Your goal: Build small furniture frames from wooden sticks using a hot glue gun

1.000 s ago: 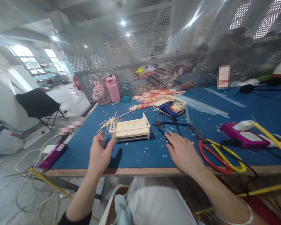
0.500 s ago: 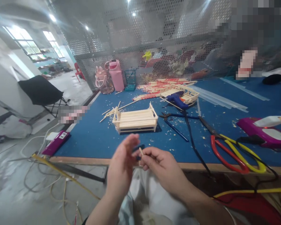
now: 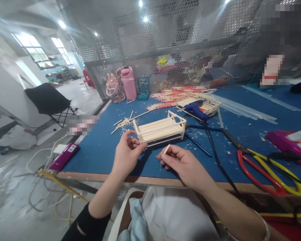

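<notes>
The grey perforated metal screen (image 3: 142, 47) stood behind your blue-covered table (image 3: 97, 152), whose near edge met your lap, presumably so that the work lay within easy reach. To the right were the long scissors with one red and one yellow handle (image 3: 237, 144), their loops turned toward you, which likely made them handy to pick up. The pale bed-shaped frame of thin wooden sticks (image 3: 160, 131) was in front of you, near the middle of the table's near half, set at an angle with its left end closer to you. Beyond it sat a second pale stick frame (image 3: 187, 100), with the blue glue gun (image 3: 197, 110) lying across it, perhaps just as a rest. Your left hand (image 3: 127, 154) had thumb and fingers clamped on the first frame's near left corner, seemingly to steady it; whether its base was raised could not be told. Your right hand (image 3: 182, 162), apart from the frame, had thumb and fingertips pinched on a short pale wooden stick (image 3: 167, 149), its upper tip jutting free, probably so that end remained uncovered.
</notes>
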A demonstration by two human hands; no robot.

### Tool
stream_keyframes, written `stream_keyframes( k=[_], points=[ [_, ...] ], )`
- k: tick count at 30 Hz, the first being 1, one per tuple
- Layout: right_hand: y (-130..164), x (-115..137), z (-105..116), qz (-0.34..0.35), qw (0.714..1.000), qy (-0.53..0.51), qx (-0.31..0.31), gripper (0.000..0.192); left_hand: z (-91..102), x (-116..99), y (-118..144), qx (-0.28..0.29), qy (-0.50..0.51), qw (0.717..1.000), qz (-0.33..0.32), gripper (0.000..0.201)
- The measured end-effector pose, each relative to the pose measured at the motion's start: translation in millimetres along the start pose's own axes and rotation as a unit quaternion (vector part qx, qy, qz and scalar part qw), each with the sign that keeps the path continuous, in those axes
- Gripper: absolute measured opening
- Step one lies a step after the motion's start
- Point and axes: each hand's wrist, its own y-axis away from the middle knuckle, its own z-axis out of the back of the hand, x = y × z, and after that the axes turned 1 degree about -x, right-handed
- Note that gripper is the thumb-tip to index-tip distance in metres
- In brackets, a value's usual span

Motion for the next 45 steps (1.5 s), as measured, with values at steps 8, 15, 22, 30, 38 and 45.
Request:
stream_keyframes(
  k=[8,15,22,30,38,45],
  points=[
    [-15.6,50.3,10.4,0.134,0.985,0.114,0.004,0.016,-0.9,-38.6,-6.1,0.047,0.003,0.999,-0.013,0.075],
    [-65.9,79.6,20.8,0.276,0.912,0.287,-0.103,0.017,12.1,-56.8,-64.1,0.065,-0.107,0.991,-0.054,0.055],
    [-69.5,61.2,17.9,0.233,0.953,0.126,-0.148,0.014,16.3,-67.2,-96.3,0.018,-0.238,0.971,-0.023,0.036],
    [0.9,51.2,24.2,0.172,0.953,0.231,-0.093,0.021,20.7,-40.8,-101.5,-0.095,-0.303,0.943,-0.098,0.036],
    [41.8,-25.8,74.0,0.046,0.94,0.221,-0.255,0.024,9.8,-14.1,-113.5,0.003,0.047,0.999,0.009,0.037],
    [34.3,-19.0,101.5,-0.012,0.942,-0.078,-0.326,0.033,17.4,-31.4,-87.9,0.036,0.097,0.97,-0.218,0.032]
  ],
)
